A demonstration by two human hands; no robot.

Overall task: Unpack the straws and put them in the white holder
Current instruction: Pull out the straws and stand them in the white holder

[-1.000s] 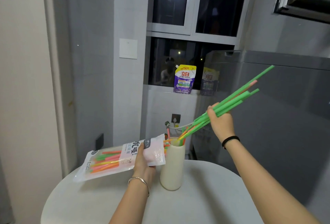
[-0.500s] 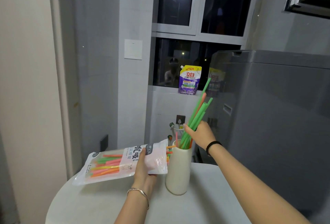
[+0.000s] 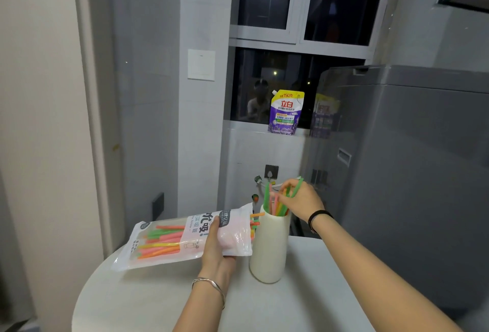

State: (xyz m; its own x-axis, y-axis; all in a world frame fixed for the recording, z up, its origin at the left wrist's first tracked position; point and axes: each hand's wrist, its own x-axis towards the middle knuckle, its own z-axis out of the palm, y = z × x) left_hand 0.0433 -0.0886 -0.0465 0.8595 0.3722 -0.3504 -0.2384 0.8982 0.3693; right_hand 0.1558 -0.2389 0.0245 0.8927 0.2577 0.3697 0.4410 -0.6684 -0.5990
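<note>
The round table (image 3: 127, 302) fills the lower frame. Left of centre, the left hand (image 3: 215, 251) holds the straw packet (image 3: 174, 239) in its grip. Just right stands the white holder (image 3: 268, 252). The right hand (image 3: 300, 199) has its grip curled round the straws (image 3: 267, 198) standing inside.

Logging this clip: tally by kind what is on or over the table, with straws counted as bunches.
White holder: 1
Straw packet: 1
Straw bunches: 2, straws in the holder and straws in the packet
Hands: 2, left hand and right hand
Total: 6
</note>
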